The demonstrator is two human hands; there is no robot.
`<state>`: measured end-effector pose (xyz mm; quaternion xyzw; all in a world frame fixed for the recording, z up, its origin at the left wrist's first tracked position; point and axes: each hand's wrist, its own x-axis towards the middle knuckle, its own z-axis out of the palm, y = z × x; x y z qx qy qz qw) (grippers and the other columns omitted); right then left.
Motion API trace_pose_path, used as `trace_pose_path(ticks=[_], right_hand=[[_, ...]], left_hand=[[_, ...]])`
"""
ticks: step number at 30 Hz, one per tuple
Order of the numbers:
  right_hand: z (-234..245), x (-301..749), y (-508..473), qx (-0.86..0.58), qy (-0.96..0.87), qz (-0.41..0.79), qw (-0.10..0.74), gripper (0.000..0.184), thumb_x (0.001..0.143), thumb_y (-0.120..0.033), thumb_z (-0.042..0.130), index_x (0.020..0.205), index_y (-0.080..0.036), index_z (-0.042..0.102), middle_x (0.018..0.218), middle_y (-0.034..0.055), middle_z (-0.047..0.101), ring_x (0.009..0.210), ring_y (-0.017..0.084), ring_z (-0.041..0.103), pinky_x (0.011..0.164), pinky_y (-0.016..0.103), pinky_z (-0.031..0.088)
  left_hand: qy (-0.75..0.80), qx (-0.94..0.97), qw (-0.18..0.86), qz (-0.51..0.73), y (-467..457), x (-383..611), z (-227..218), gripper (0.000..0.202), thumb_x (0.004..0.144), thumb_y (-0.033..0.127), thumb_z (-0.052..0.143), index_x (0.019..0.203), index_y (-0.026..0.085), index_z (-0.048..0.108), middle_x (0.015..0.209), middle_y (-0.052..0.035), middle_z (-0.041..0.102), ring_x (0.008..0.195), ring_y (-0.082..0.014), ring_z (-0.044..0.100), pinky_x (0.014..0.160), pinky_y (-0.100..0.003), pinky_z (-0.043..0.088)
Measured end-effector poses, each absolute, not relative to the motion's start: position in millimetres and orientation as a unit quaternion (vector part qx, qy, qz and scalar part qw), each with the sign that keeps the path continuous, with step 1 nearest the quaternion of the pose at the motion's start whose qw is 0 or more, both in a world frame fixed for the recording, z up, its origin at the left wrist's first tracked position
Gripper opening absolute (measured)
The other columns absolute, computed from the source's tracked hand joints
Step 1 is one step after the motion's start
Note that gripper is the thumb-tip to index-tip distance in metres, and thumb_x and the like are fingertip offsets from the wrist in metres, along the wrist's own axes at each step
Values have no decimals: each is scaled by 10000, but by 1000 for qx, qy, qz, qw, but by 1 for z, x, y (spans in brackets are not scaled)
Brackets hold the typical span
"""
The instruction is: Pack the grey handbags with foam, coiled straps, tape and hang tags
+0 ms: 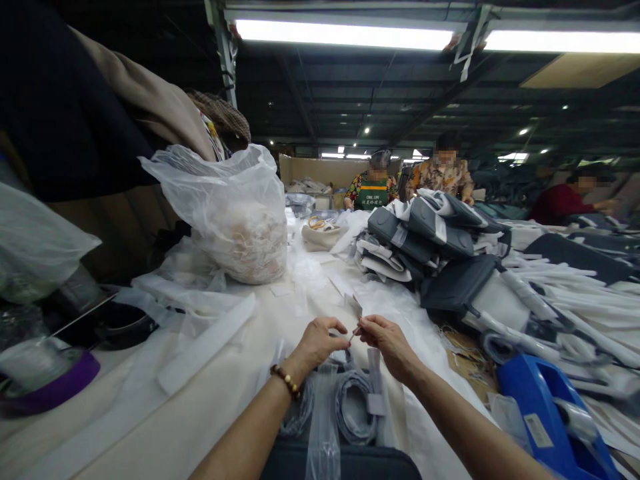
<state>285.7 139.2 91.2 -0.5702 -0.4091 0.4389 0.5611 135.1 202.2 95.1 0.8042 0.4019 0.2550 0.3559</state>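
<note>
Pinch grip of right hand (389, 339) on small card-like piece (355, 305); left hand (316, 343) just beside, thumb and forefinger curled, hold on anything indeterminable; location of piece: above cream work surface (277, 310), beyond coiled grey strap (341, 410) and dark case (383, 465)

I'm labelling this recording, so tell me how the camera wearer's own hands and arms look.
The left hand and right hand are gloveless, and no sleeve shows on the left forearm or right forearm. A bracelet of round dark brown and yellowish beads circles the left wrist; the right wrist shows none.
</note>
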Motion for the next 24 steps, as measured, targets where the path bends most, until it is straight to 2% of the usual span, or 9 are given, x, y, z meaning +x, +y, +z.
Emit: trace_pose_path(ticks=[2, 4, 7, 12, 15, 18, 21, 24], right_hand=[[90, 284, 140, -562, -395, 452, 569, 339, 629, -491, 659, 666, -161, 590, 659, 32, 641, 604, 122, 509, 622, 263, 378], [90, 283, 141, -555, -387, 457, 577, 333, 617, -484, 671, 659, -163, 596, 652, 29, 637, 602, 122, 511, 622, 262, 382], [87, 283, 143, -557, -378, 445, 591, 313, 601, -469, 657, 625, -163, 592, 616, 28, 617, 574, 120, 491, 600, 262, 381], [76, 287, 154, -609, -354, 414, 577, 346, 554, -507, 609, 540, -170, 532, 547, 37, 581, 498, 111, 456, 531, 261, 354], [79, 297, 152, -647, -357, 412, 533, 394, 548, -550, 621, 537, -162, 550, 550, 39, 577, 503, 126, 477, 532, 273, 361], [92, 308, 124, -678, -360, 398, 503, 439, 576, -596, 620, 642, -162, 606, 696, 58, 621, 625, 162, 536, 605, 299, 400], [102, 314, 69, -685, -367, 424, 465, 523, 562, -623, 647, 813, -165, 666, 890, 105, 655, 823, 238, 595, 721, 346, 443], [95, 310, 4, -686, -375, 482, 396, 585, 593, -648, 642, 973, -204, 678, 1092, 129, 640, 991, 288, 590, 832, 375, 450]], left_hand=[[407, 818, 338, 225, 198, 140, 93, 122, 680, 230, 648, 770, 185, 717, 785, -16, 726, 803, -195, 655, 902, -356, 427], [413, 832, 310, 204, 194, 145, 92, 116, 710, 217, 599, 722, 215, 714, 781, -9, 727, 833, -204, 650, 1003, -449, 319], [416, 852, 261, 180, 188, 148, 92, 163, 703, 162, 550, 643, 219, 690, 774, -26, 726, 883, -231, 639, 1033, -551, 195], [407, 876, 212, 153, 186, 149, 91, 227, 679, 99, 497, 634, 215, 687, 750, -52, 732, 857, -254, 652, 984, -604, 232], [403, 879, 201, 156, 186, 140, 101, 256, 698, 160, 548, 888, 212, 712, 1004, -107, 713, 1030, -288, 607, 1002, -591, 253], [418, 868, 183, 194, 184, 107, 115, 465, 741, 264, 544, 1193, 165, 586, 1291, -145, 557, 1237, -269, 459, 1063, -500, 253], [463, 816, 193, 286, 173, 48, 113, 562, 725, 382, 538, 1216, 108, 550, 1281, -162, 556, 1210, -262, 489, 1041, -436, 344], [559, 717, 306, 285, 143, -18, 84, 717, 616, 573, 597, 1147, 91, 575, 1139, -182, 639, 1071, -320, 595, 861, -450, 507]])
